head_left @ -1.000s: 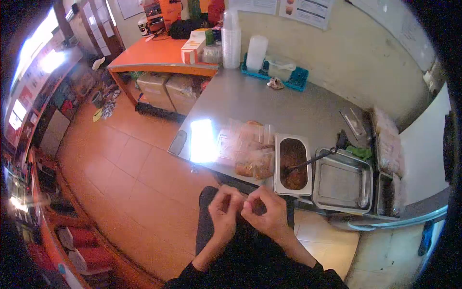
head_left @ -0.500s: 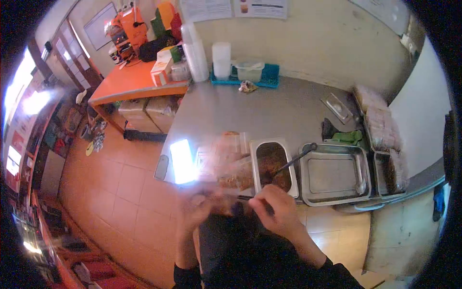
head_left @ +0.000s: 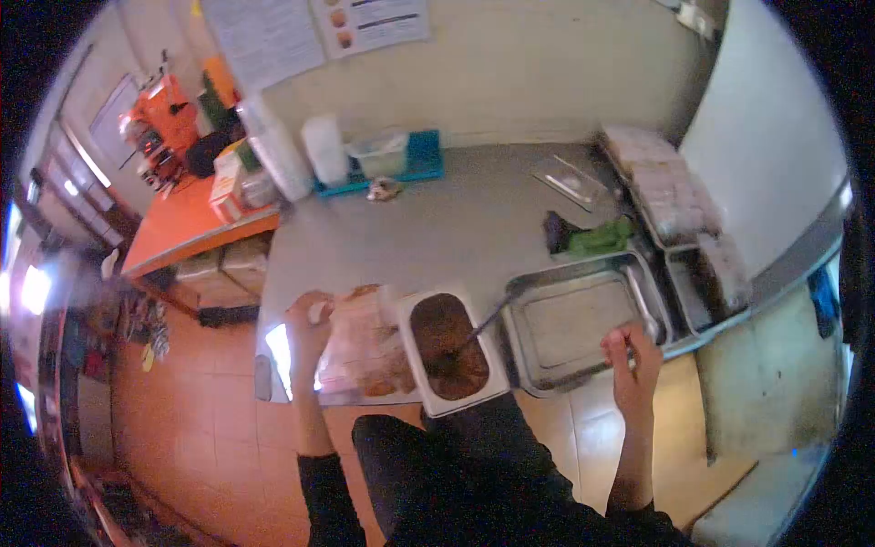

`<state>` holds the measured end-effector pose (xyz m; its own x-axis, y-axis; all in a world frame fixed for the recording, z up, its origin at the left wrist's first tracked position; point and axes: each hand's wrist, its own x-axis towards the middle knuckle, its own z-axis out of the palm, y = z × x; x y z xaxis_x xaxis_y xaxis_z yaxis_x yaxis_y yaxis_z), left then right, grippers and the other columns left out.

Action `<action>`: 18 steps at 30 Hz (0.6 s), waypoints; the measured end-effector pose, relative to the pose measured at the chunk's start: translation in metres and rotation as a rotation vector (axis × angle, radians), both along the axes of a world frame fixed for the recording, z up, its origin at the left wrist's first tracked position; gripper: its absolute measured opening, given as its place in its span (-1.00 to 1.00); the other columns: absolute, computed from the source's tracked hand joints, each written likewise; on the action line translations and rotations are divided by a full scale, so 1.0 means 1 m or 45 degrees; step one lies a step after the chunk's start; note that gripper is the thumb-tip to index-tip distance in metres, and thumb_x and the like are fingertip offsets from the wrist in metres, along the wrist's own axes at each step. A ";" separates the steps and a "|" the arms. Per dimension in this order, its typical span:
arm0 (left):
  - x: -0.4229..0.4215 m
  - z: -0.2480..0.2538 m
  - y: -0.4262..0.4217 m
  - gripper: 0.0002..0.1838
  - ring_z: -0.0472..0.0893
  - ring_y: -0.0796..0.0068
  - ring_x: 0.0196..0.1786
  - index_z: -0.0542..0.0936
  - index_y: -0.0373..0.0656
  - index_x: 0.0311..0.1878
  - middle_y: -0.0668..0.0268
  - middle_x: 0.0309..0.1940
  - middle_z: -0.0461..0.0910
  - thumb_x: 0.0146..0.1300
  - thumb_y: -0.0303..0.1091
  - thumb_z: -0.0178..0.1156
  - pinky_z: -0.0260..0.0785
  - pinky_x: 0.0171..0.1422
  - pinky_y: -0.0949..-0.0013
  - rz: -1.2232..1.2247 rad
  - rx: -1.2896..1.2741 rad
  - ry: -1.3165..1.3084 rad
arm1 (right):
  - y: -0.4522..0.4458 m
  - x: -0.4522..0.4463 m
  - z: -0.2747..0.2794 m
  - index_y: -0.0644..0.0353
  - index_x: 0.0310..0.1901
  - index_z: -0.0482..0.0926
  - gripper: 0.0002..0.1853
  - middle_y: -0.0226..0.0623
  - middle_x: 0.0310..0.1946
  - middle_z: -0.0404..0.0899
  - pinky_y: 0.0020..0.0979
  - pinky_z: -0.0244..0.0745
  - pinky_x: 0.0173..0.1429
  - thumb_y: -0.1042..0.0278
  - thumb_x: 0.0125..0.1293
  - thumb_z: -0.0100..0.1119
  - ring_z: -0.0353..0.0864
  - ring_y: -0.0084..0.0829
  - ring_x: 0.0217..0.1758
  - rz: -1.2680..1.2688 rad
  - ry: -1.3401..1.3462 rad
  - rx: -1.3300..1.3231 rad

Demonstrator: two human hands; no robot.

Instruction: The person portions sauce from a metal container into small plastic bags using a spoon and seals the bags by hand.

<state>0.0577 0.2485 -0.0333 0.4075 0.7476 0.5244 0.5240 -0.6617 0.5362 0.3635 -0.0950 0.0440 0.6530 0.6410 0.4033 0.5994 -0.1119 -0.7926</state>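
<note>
My left hand [head_left: 311, 330] is over the counter's left part, at the left edge of some clear plastic bags with food [head_left: 365, 342]. Its fingers are curled around something small and whitish that I cannot make out. My right hand [head_left: 633, 363] hangs at the front right corner of an empty-looking steel tray [head_left: 583, 324], fingers bent together; whether they hold anything is too blurred to tell. Between the hands a white-rimmed container [head_left: 420, 360] of brown food stands at the counter's front edge, with a dark-handled utensil [head_left: 488, 324] leaning in it.
Packed bags [head_left: 661, 187] lie in a tray at the right, beside a green cloth [head_left: 600, 236] and a metal lid [head_left: 570, 184]. A teal tray [head_left: 425, 155] with plastic containers is at the back. An orange table [head_left: 187, 219] stands at the left.
My hands were close together in front of my body and have moved apart, the left to the bags and the right to the steel tray. The view has swung right.
</note>
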 end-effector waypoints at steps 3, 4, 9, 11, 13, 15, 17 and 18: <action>0.002 0.029 -0.032 -0.87 0.61 0.15 -0.23 0.59 -0.24 -0.34 0.15 -0.32 0.63 -0.01 -0.51 0.27 0.40 -0.08 0.26 -0.016 0.041 0.055 | -0.016 0.031 -0.005 0.21 -0.35 0.48 -0.82 -0.35 -0.58 0.41 -0.48 0.26 -0.41 0.32 0.35 0.00 0.36 -0.52 -0.53 -0.186 -0.031 -0.073; 0.001 0.036 -0.040 -0.88 0.60 0.16 -0.24 0.59 -0.22 -0.35 0.18 -0.33 0.63 -0.01 -0.51 0.27 0.39 -0.07 0.27 -0.018 0.004 0.055 | -0.019 0.043 -0.009 0.21 -0.32 0.49 -0.86 -0.34 -0.57 0.41 -0.47 0.27 -0.40 0.35 0.34 0.01 0.36 -0.51 -0.51 -0.258 -0.057 -0.053; -0.008 0.056 -0.087 -0.92 0.59 0.25 -0.31 0.57 -0.18 -0.41 0.23 -0.45 0.59 -0.01 -0.53 0.26 0.32 0.03 0.17 -0.051 0.344 -0.065 | -0.043 0.078 -0.018 0.22 -0.24 0.50 -0.92 -0.22 -0.47 0.49 -0.37 0.39 -0.28 0.50 0.22 0.09 0.49 -0.33 -0.40 -0.463 -0.360 -0.188; -0.013 0.066 -0.110 -0.94 0.58 0.27 -0.34 0.56 -0.17 -0.44 0.24 -0.49 0.58 0.00 -0.54 0.25 0.31 0.07 0.12 -0.057 0.361 -0.154 | -0.055 0.088 -0.026 0.21 -0.23 0.51 -0.88 -0.18 -0.41 0.50 -0.31 0.40 -0.22 0.44 0.20 0.13 0.50 -0.24 -0.34 -0.485 -0.381 -0.321; -0.020 0.072 -0.128 -0.92 0.57 0.28 -0.41 0.54 -0.19 -0.52 0.27 -0.58 0.54 0.03 -0.55 0.22 0.28 0.13 0.08 -0.141 0.291 0.014 | -0.059 0.091 -0.025 0.21 -0.22 0.52 -0.84 -0.15 -0.36 0.52 -0.24 0.41 -0.16 0.39 0.18 0.17 0.52 -0.16 -0.28 -0.493 -0.407 -0.452; -0.022 0.066 -0.143 -0.88 0.57 0.29 -0.44 0.53 -0.21 -0.56 0.29 -0.60 0.54 0.05 -0.59 0.19 0.28 0.16 0.08 -0.138 0.088 -0.065 | -0.055 0.090 -0.022 0.18 -0.21 0.54 -0.76 -0.12 -0.27 0.51 -0.14 0.40 -0.07 0.28 0.11 0.24 0.50 -0.06 -0.18 -0.627 -0.357 -0.478; -0.019 0.060 -0.153 -0.92 0.57 0.30 -0.43 0.55 -0.22 -0.50 0.28 -0.58 0.53 0.08 -0.55 0.19 0.30 0.15 0.08 -0.172 -0.040 -0.178 | -0.047 0.082 -0.024 0.18 -0.22 0.55 -0.74 -0.11 -0.27 0.50 -0.13 0.40 -0.06 0.25 0.08 0.25 0.50 -0.04 -0.16 -0.597 -0.418 -0.483; -0.017 0.061 -0.157 -0.94 0.58 0.32 -0.44 0.56 -0.22 -0.46 0.28 -0.56 0.53 0.12 -0.51 0.19 0.31 0.15 0.09 -0.214 -0.064 -0.181 | -0.045 0.080 -0.026 0.17 -0.22 0.56 -0.72 -0.10 -0.27 0.50 -0.12 0.40 -0.05 0.22 0.05 0.27 0.50 -0.03 -0.14 -0.571 -0.476 -0.490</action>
